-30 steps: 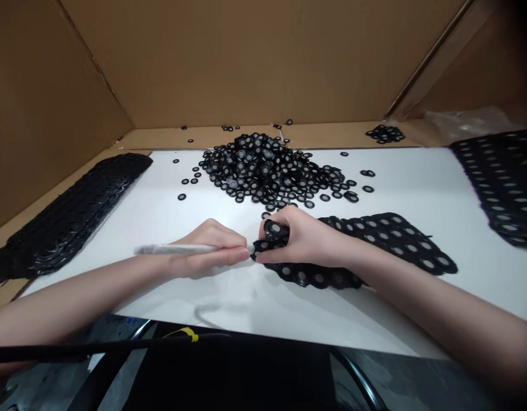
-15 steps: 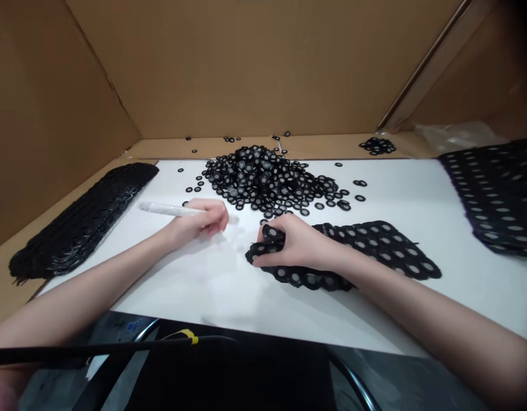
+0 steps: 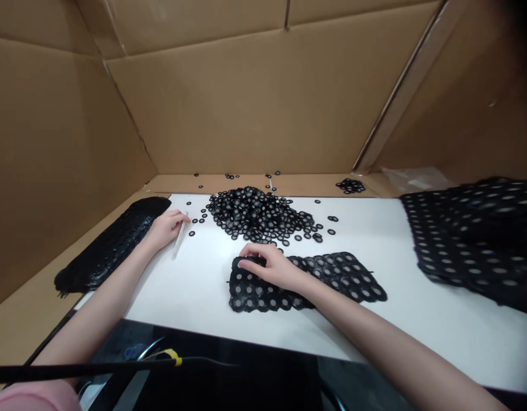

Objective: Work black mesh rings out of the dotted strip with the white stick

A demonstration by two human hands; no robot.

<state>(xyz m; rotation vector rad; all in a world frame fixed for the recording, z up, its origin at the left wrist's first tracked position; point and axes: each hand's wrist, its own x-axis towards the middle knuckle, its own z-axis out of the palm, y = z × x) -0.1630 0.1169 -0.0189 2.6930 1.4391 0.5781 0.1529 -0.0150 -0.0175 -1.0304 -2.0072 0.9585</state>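
Observation:
My left hand [image 3: 167, 226] holds a thin whitish pen-like stick [image 3: 180, 238] at its upper end, over the white board left of the heap. With thumb and fingers my right hand [image 3: 263, 264] pinches the upper left edge of a black sheet with rows of grey discs [image 3: 250, 299]. The sheet lies flat on the white board [image 3: 190, 297]; my right hand and wrist hide part of it. Behind both hands is a heap of small black rings with grey centres [image 3: 254, 211], with loose ones scattered around it.
At the left lies a thick black textured bundle [image 3: 113, 245]. A large black dotted sheet [image 3: 473, 240] covers the right side. A small ring pile [image 3: 350, 185] and clear plastic [image 3: 413, 178] sit at the back, before cardboard walls [image 3: 246, 108]. A black cable [image 3: 96, 368] crosses the front.
My left hand has moved left, away from my right hand, and the stick now points down towards the board. The sheet's left end, folded up before, now lies flat. The camera view has shifted.

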